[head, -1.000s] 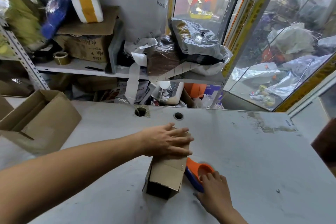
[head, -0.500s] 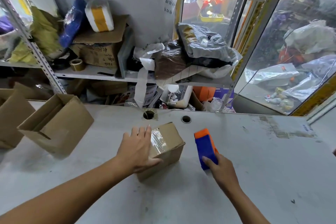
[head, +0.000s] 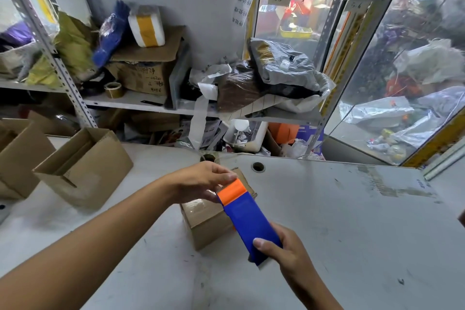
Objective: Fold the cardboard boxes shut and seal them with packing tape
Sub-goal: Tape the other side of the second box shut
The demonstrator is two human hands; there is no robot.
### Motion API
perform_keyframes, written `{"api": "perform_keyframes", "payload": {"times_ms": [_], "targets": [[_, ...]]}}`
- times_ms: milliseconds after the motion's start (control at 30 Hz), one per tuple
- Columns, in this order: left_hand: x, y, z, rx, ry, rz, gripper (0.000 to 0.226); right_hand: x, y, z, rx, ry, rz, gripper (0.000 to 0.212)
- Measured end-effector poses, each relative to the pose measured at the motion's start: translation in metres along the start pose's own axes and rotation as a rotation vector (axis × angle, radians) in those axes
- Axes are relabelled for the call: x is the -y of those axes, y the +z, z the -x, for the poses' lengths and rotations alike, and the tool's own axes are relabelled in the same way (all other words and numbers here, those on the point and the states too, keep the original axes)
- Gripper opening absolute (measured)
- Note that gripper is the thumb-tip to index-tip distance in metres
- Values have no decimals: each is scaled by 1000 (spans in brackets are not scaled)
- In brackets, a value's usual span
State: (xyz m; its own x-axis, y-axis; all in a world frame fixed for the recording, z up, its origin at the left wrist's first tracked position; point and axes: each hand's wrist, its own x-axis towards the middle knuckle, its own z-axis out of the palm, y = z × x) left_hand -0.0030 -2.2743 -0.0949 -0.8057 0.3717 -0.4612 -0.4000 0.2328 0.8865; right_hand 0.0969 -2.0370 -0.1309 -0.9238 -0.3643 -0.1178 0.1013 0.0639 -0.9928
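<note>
Head view: right hand [head: 284, 250] grips blue-orange plastic tape dispenser [head: 247, 219]; left hand [head: 201, 181] pinches its orange end above glossy taped cardboard box [head: 206, 221].

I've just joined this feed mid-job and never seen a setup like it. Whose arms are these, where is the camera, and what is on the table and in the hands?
There is no machine: a person wears a wide-angle camera on the head, looking down at their own arms. The right hand grips a blue and orange tape dispenser. The left hand has its fingers at the dispenser's orange end. Under them, on the grey table, stands a small cardboard box with clear tape on top. Two open boxes lie at the left.
</note>
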Motion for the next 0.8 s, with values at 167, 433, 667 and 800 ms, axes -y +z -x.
{"api": "perform_keyframes", "payload": {"times_ms": [167,433,667,800], "targets": [[13,-8,4,95,-194,80,23,-6,-1,9,44,31,-23,44],[49,11,10,-14,-78,-179,13,-30,-4,22,98,149,20,44],[64,28,16,-337,64,-571,8,-30,9,18,85,256,-16,17],[55,32,9,-529,141,-821,19,-30,7,13,45,279,-35,25]]}}
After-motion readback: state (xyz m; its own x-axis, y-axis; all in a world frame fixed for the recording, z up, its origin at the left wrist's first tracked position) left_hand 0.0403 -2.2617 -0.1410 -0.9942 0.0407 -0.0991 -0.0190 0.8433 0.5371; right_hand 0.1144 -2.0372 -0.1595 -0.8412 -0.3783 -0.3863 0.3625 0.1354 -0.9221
